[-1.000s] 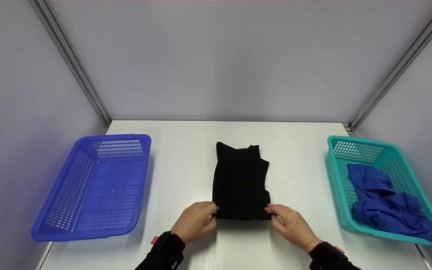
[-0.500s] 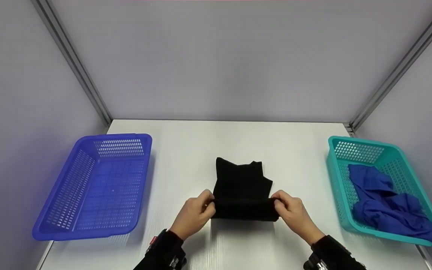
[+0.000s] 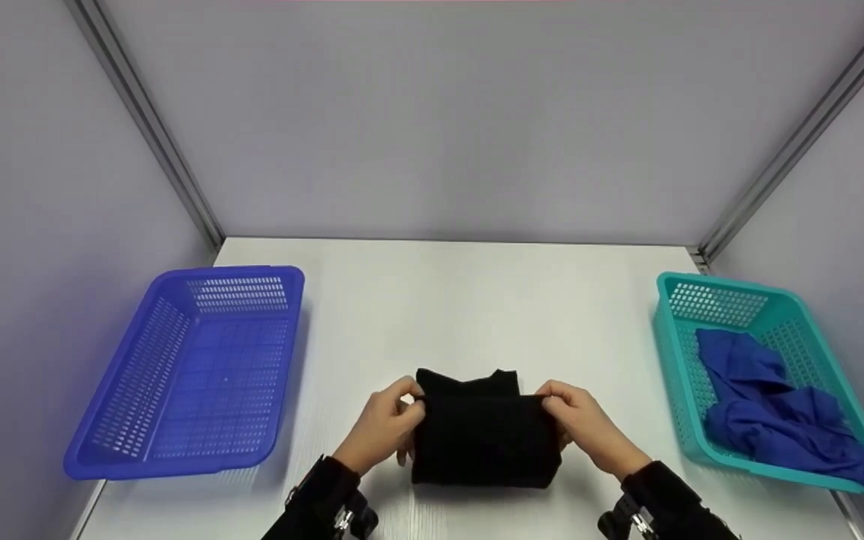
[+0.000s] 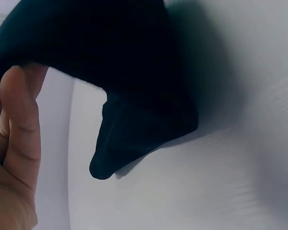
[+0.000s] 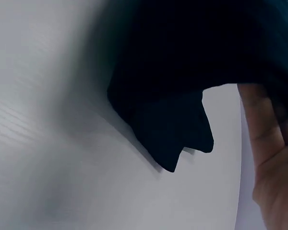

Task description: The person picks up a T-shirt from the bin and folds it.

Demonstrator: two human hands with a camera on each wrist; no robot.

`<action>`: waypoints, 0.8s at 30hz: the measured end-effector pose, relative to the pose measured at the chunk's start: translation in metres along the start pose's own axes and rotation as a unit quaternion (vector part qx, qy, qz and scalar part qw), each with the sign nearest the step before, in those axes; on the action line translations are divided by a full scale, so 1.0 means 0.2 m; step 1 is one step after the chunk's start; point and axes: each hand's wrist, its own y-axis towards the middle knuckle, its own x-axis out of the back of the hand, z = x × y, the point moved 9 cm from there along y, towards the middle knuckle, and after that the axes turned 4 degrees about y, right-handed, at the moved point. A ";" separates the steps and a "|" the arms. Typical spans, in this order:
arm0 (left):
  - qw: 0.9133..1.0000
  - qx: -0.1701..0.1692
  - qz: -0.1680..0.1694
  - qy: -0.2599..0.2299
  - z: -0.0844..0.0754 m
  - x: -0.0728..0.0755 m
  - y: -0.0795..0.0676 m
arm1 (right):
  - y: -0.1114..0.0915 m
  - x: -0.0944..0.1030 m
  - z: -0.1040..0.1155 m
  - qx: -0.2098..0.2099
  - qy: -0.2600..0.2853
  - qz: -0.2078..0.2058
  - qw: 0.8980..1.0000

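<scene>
A folded black garment [image 3: 486, 442] is at the near middle of the white table, between both hands. My left hand [image 3: 381, 429] pinches its upper left corner between thumb and fingers, and my right hand [image 3: 588, 427] pinches the upper right one. The pinched edge is raised, and a narrower end with an uneven outline shows behind it. In the left wrist view the garment [image 4: 129, 96] hangs from the fingers, its lower end on the table. The right wrist view has the garment [image 5: 168, 105] bending down to the table likewise; the fingertips are partly hidden behind the cloth.
On the left stands a blue plastic basket [image 3: 278, 420] with perforated sides. A teal basket [image 3: 672, 375] on the right holds a crumpled blue cloth [image 3: 769, 405], one end lying over its near rim. Grey panels [image 3: 439, 120] enclose the table [image 3: 372, 300] at the back and sides.
Both hands have lifted the garment's near edge and folded it upward over the rest. The whole garment has come nearer to the person, and less of its far end shows.
</scene>
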 end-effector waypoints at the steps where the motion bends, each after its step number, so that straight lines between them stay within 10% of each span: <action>1: 1.000 0.005 -0.002 -0.001 0.01 0.00 0.01 | 0.01 0.00 0.00 -0.003 -0.002 -0.010 1.000; 10: 0.984 -0.003 -0.102 0.145 0.02 0.09 0.12 | 0.15 0.06 0.05 0.029 -0.126 -0.115 0.985; 24: 0.947 0.038 -0.158 0.277 0.14 0.08 0.23 | 0.28 0.05 -0.03 0.060 -0.286 -0.143 0.946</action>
